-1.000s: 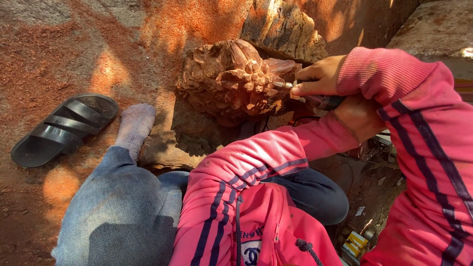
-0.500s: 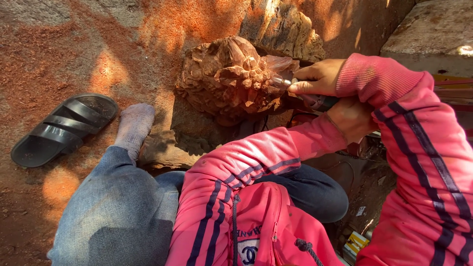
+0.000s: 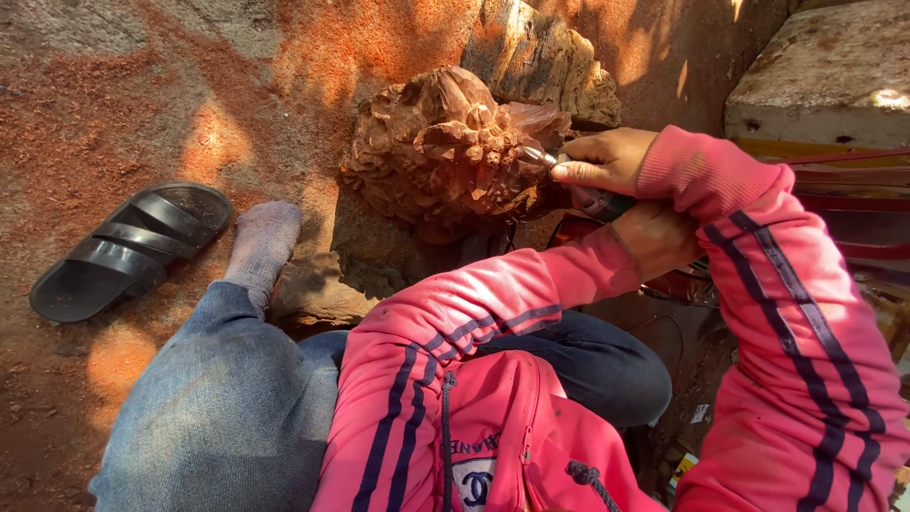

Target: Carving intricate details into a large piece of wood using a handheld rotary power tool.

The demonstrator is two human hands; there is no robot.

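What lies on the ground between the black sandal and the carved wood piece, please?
In the head view, the person's foot in a grey sock rests on the sawdust-covered ground between the black sandal and the carved wood piece.

Right hand (image 3: 607, 159) far right of centre, fingers curled tight in a pinch-like grip, thumb and forefinger pointing left, wrist bent, pink striped sleeve running down the right edge. Left hand (image 3: 659, 237) just below and nearer, tucked under the right wrist (fingers hidden, can't tell whether they are clenched), its forearm crossing from near centre up to the right. Both elbows bent, arms close, hands almost touching.
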